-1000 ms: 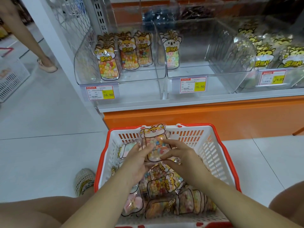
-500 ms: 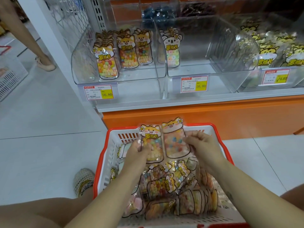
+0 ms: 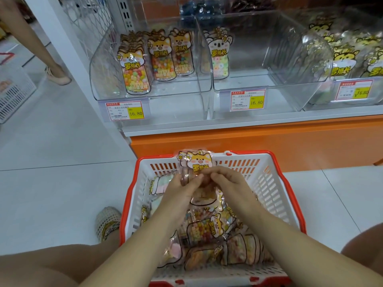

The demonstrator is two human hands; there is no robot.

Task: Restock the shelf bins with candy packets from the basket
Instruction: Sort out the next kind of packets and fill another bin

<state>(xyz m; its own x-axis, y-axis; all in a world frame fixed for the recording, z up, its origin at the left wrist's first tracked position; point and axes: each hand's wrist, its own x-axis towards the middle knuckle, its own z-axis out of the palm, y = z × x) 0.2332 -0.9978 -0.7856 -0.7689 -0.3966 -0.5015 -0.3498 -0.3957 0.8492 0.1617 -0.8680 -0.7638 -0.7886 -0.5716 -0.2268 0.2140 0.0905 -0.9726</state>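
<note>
A white basket with a red rim stands on the floor before me, with several candy packets lying in it. My left hand and my right hand both grip a small stack of cat-faced candy packets, held upright above the basket's far end. Above, the clear left shelf bin holds several matching packets standing in rows. The middle bin holds koala-faced packets at its left side.
A third bin at the right is full of yellow-labelled packets. Price tags hang on the bin fronts over an orange shelf base. Another person's leg and shoe stand at the far left, beside a white basket.
The two packets that were side by side, one in each hand, have been brought together into one stack. My right hand moved left to meet my left hand.
</note>
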